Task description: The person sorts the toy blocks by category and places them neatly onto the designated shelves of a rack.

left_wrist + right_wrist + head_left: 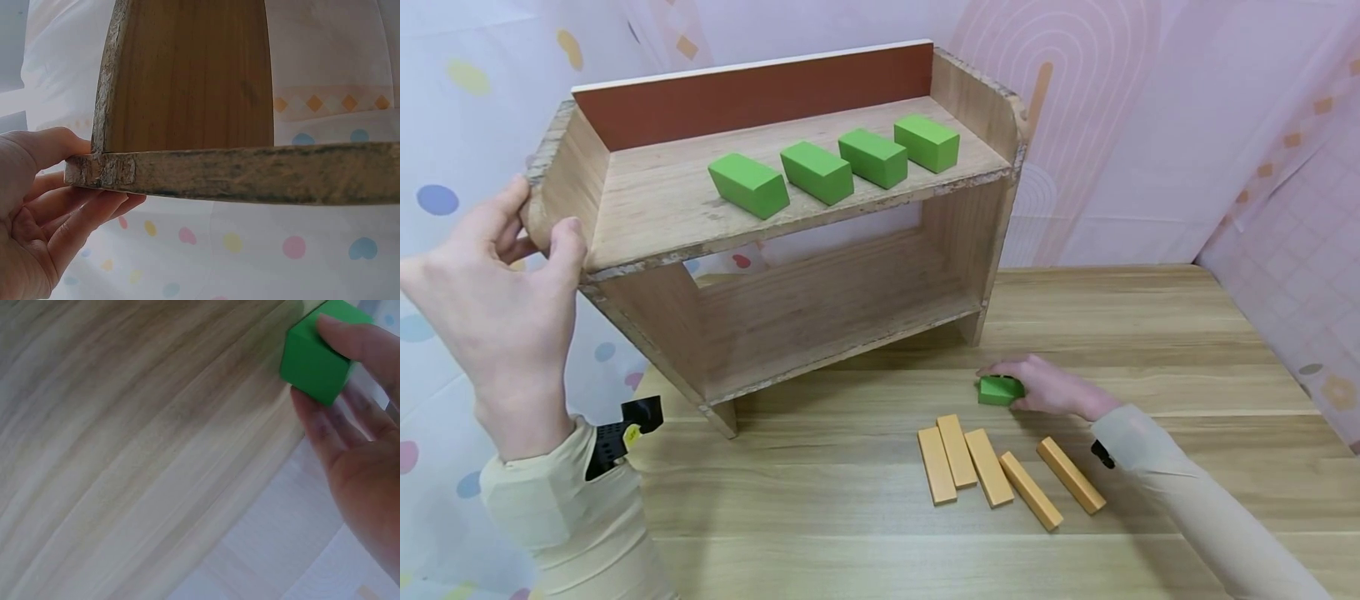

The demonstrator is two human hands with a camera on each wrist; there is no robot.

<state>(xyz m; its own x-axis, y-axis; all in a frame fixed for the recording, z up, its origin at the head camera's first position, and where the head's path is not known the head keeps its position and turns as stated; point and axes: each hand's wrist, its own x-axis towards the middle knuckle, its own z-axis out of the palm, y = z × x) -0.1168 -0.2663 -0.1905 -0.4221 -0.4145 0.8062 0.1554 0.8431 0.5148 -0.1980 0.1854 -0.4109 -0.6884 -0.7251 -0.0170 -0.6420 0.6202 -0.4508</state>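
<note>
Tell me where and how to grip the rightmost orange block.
Best to pinch the rightmost orange block across its middle by its long sides, coming from above. It is slim and lies flat, with a gap to the next orange block that should leave room.

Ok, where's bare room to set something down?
Free: the lower board of the wooden shelf unit; its upper board, left of the four green rectangular blocks; the wood-grain tabletop right of the shelf, beyond the right hand. Crowded: nearer the camera, where five orange rectangular bars lie close together.
</note>
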